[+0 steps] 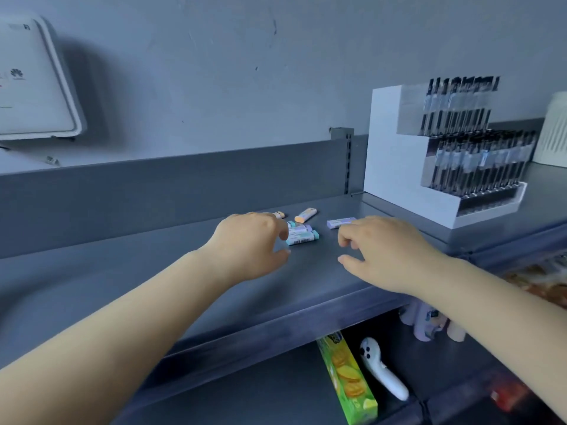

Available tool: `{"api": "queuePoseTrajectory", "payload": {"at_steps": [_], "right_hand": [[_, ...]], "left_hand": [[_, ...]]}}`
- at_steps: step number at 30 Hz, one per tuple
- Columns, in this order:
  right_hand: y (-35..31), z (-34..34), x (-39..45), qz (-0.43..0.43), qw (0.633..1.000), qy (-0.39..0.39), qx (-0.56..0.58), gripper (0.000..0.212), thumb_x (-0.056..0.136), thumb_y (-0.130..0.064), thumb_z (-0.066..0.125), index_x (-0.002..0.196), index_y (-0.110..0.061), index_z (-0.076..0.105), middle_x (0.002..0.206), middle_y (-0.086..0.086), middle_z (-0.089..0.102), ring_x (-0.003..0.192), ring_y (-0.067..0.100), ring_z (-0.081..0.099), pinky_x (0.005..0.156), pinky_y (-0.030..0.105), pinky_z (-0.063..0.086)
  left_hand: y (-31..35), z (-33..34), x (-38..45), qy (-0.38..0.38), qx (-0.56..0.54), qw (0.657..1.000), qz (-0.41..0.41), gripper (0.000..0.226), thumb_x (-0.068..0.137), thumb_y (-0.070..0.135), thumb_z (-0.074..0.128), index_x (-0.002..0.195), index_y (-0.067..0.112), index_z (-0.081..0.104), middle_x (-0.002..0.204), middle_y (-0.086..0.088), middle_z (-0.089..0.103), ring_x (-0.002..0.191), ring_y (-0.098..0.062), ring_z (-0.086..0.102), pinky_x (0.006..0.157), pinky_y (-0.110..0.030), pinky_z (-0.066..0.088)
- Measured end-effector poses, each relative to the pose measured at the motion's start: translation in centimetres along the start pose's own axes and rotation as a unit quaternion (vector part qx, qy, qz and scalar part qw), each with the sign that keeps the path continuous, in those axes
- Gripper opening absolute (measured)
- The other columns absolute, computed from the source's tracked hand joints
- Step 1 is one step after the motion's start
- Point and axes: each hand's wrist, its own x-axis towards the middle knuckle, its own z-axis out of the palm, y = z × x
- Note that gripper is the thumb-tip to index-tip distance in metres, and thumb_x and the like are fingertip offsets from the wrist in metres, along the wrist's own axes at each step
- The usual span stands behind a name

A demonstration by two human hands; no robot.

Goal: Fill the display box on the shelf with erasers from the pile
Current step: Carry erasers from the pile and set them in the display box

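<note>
Several small erasers lie loose on the grey shelf [138, 271]: a teal one [302, 238], a purple one [299, 229] behind it, an orange one [306, 215] further back, and a purple one [339, 223] off to the right. My left hand [248, 243] hovers just left of the teal eraser, fingers loosely curled, holding nothing. My right hand [386, 253] hovers at the right, fingers loosely bent, its fingertips close to the right purple eraser, also holding nothing. No eraser display box can be told apart in view.
A white stepped display stand [399, 167] full of dark pens stands at the back right of the shelf. A white ribbed container [552, 130] is at the far right. On the lower shelf lie a green snack box [346, 381] and a white controller [380, 369].
</note>
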Motion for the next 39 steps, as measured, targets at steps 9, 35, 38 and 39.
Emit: {"api": "queuePoseTrajectory", "payload": {"at_steps": [9,35,38,39], "right_hand": [[6.9,2.5,4.9,0.017,0.997,-0.050,0.058,0.017,0.089,-0.033,0.049,0.104,-0.025,0.055,0.105,-0.010,0.059,0.089,0.014,0.049,0.072,0.029,0.040],[10.7,4.8,11.1,-0.137,0.939,-0.123,0.292,0.014,0.087,-0.029,0.057,0.097,-0.020,0.059,0.079,-0.011,0.053,0.075,0.014,0.051,0.057,0.023,0.038],[11.0,3.1,10.4,-0.122,0.923,-0.095,0.353,0.012,0.082,-0.028,0.061,0.083,-0.017,0.058,0.072,-0.008,0.057,0.068,0.012,0.052,0.058,0.024,0.037],[11.1,2.6,10.1,-0.116,0.915,-0.083,0.377,0.010,0.080,-0.026,0.063,0.081,-0.018,0.057,0.076,-0.006,0.061,0.069,0.012,0.053,0.058,0.024,0.037]], "left_hand": [[-0.4,2.4,7.5,-0.067,-0.007,0.997,-0.030,0.025,0.090,0.038,0.049,0.111,0.027,0.058,0.110,0.010,0.061,0.099,-0.016,0.056,0.077,-0.022,0.031],[2.6,2.5,9.7,0.004,-0.116,0.962,-0.248,0.017,0.086,0.015,0.056,0.101,0.021,0.063,0.086,0.009,0.057,0.083,-0.017,0.056,0.069,-0.024,0.041],[3.5,0.8,8.0,0.086,-0.072,0.954,-0.277,0.016,0.086,0.012,0.056,0.097,0.018,0.066,0.081,0.010,0.055,0.077,-0.015,0.055,0.069,-0.025,0.042],[3.8,0.4,7.3,0.113,-0.074,0.947,-0.292,0.014,0.085,0.011,0.057,0.095,0.017,0.066,0.076,0.012,0.055,0.073,-0.011,0.055,0.066,-0.023,0.042]]}}
